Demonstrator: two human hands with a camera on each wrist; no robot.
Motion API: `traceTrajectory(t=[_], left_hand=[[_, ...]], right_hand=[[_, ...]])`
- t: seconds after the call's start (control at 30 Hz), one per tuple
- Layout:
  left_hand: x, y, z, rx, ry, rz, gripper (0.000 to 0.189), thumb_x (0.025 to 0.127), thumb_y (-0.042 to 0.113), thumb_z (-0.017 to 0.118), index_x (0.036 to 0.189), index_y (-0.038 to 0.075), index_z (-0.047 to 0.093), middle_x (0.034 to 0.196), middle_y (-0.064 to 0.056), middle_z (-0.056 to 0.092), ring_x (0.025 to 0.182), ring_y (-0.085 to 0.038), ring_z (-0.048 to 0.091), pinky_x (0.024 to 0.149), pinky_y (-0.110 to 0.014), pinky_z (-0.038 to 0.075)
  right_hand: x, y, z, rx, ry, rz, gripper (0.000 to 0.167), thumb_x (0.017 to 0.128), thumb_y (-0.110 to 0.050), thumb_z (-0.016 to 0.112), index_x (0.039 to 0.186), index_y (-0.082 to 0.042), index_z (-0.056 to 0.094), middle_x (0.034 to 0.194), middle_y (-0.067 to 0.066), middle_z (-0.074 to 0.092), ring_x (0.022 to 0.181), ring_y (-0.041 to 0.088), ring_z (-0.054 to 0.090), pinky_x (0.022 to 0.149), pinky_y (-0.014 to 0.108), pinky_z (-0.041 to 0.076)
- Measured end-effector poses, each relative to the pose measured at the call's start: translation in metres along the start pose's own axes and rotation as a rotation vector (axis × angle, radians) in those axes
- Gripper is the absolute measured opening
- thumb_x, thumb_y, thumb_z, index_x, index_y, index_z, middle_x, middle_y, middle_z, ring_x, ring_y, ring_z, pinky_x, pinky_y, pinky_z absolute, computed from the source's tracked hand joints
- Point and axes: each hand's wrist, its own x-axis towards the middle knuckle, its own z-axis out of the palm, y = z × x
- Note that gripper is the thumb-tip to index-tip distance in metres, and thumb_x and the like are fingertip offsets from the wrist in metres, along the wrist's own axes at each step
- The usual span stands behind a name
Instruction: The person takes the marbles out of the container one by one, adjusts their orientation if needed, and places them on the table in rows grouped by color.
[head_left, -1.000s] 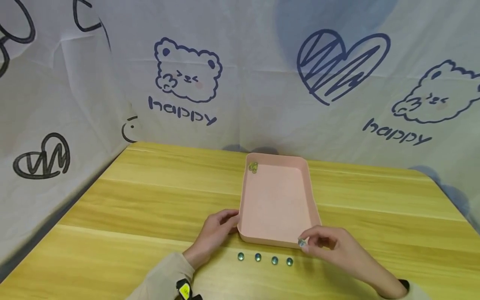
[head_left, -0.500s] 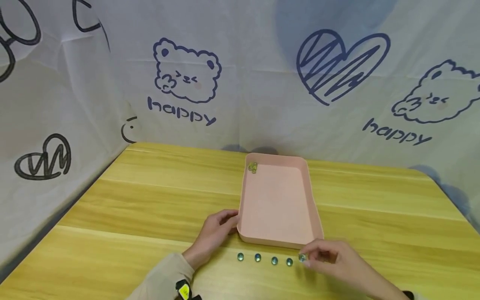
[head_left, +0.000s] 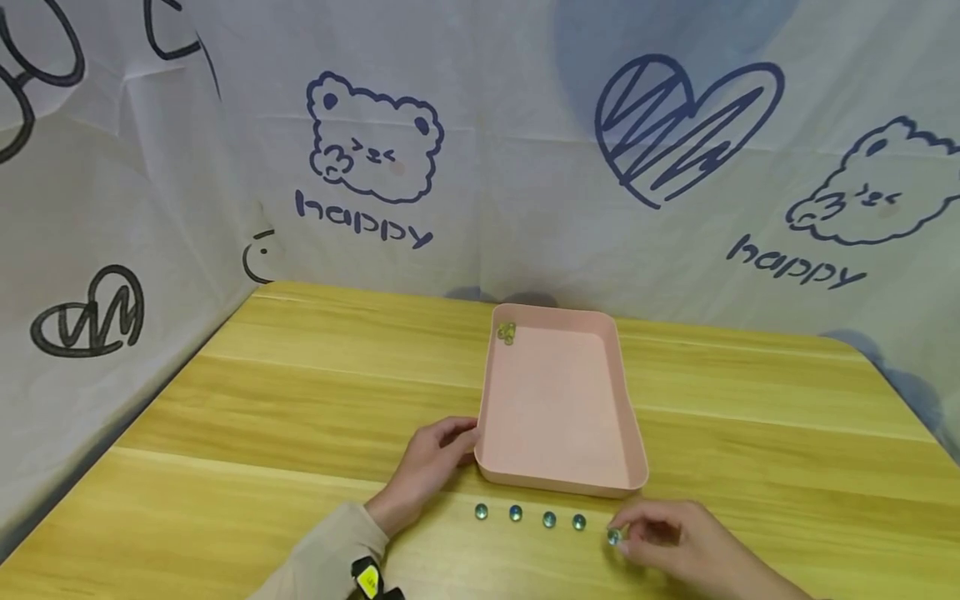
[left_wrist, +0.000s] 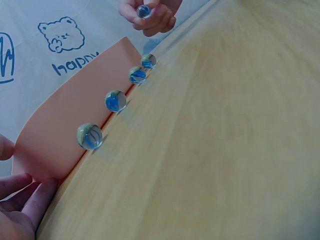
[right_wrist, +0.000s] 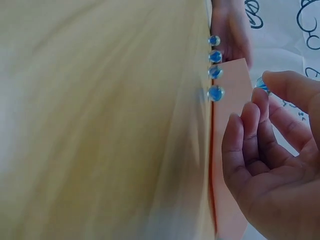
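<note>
My right hand (head_left: 671, 537) pinches a clear glass marble (head_left: 614, 537) with a blue swirl between thumb and fingertips, at the right end of a row of marbles. Several similar marbles (head_left: 549, 520) lie spaced along the table just in front of the pink tray (head_left: 561, 486). In the right wrist view, the held marble (right_wrist: 261, 86) shows only partly between the fingertips, the other fingers loosely bent. At the tray's near left corner, my left hand (head_left: 427, 467) touches the outer wall with its fingertips. The left wrist view shows those fingers (left_wrist: 44, 197) against the tray's side.
Small yellowish-green clear pieces (head_left: 507, 333) sit in the tray's far left corner. A wood-grain table (head_left: 300, 375) spreads under everything. White cloth (head_left: 525, 208) with bear and heart drawings hangs behind the table and along its left.
My right hand has moved from the tray's near right corner toward me and slightly right, carrying the pinched marble to the row's right end. The left hand stays at the tray.
</note>
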Motion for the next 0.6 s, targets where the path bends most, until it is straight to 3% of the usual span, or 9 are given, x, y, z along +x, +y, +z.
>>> traceTrajectory(t=[0.33,0.6], left_hand=[[0.0012,-0.0018,-0.0004,0.001,-0.004,-0.014,0.034,0.099,0.012,0.054,0.122,-0.012,0.057,0.120,-0.022,0.060,0.107,-0.028,0.060,0.088,-0.031,0.054],[0.0005,-0.0010,-0.0012,0.015,0.003,-0.021,0.034,0.099,0.014,0.056,0.122,-0.011,0.058,0.120,-0.021,0.060,0.108,-0.028,0.059,0.089,-0.031,0.054]], right_hand=[[-0.0016,0.0067,-0.0013,-0.060,0.052,0.075,0.015,0.094,-0.011,0.064,0.105,-0.003,0.070,0.089,-0.006,0.063,0.077,0.004,0.054,0.063,0.023,0.051],[-0.0006,0.0107,-0.0004,-0.118,0.085,0.080,0.013,0.092,-0.013,0.066,0.102,-0.006,0.071,0.088,-0.007,0.063,0.076,0.003,0.054,0.062,0.023,0.051]])
